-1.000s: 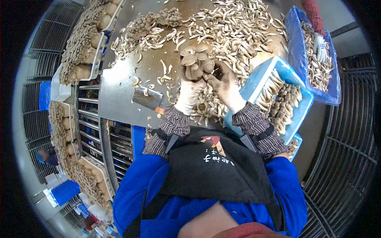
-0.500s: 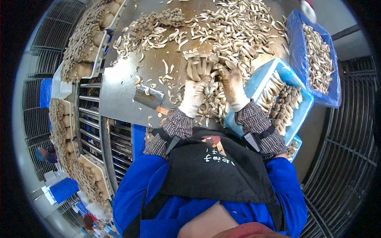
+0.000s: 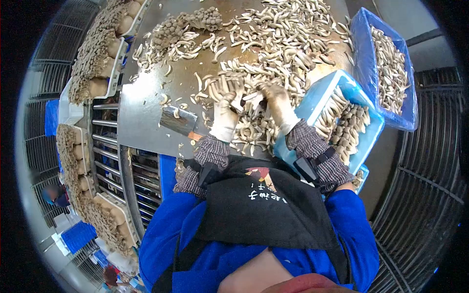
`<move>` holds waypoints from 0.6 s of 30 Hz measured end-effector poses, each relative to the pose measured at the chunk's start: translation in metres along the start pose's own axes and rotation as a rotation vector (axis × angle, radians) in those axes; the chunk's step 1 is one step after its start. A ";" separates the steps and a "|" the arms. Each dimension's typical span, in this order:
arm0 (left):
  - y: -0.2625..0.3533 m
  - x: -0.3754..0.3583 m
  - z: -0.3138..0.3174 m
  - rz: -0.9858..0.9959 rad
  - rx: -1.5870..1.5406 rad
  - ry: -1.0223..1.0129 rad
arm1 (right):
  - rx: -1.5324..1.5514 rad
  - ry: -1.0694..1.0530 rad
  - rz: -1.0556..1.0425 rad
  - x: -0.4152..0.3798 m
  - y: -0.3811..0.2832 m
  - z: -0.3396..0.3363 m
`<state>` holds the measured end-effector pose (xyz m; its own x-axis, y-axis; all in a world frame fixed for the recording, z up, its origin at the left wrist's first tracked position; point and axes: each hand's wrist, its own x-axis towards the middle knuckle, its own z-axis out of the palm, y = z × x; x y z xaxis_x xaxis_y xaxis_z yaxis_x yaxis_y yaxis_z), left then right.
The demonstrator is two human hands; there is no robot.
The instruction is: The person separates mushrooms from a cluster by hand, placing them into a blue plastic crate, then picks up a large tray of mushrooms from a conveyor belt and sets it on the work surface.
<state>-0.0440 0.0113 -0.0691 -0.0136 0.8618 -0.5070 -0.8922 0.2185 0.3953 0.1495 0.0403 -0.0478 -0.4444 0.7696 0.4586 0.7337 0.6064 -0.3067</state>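
My left hand (image 3: 224,117), in a white glove, is closed round a bunch of mushrooms (image 3: 226,85), its caps and stems showing above the fingers. To its right, my right hand (image 3: 278,103) wears a soiled white glove. Its fingers curl down toward the loose mushrooms (image 3: 254,132) between the hands, and whatever they grip is hidden. A broad-bladed cleaver (image 3: 177,120) with a wooden handle lies flat, left of my left hand. Close by my right forearm stands a light blue crate (image 3: 337,77) with mushrooms laid in rows.
Loose mushrooms (image 3: 278,36) spread over the metal table (image 3: 141,117), with uncut clusters (image 3: 188,24) at the back. A blue plastic-lined crate (image 3: 360,58) stands at the far right. On the left are rollers (image 3: 106,139) and trays of mushroom blocks (image 3: 100,88). Another person (image 3: 56,195) is farther left.
My hands have drawn apart. The left has moved left with the bunch of mushrooms, while the right has shifted slightly left and down. A hand at the top right has left the view.
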 end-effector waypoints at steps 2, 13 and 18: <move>0.009 0.002 0.008 0.064 -0.049 0.050 | 1.228 0.090 0.878 0.017 0.004 -0.009; -0.006 -0.002 0.041 0.333 0.544 -0.217 | 1.101 -0.078 1.063 0.028 -0.005 0.032; -0.003 0.023 0.010 0.431 0.300 -0.278 | 1.083 -0.342 0.921 0.056 -0.012 -0.008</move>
<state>-0.0376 0.0347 -0.0742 -0.1912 0.9803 -0.0489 -0.6655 -0.0929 0.7406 0.1195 0.0746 -0.0118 -0.2526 0.8756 -0.4117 0.1509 -0.3847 -0.9106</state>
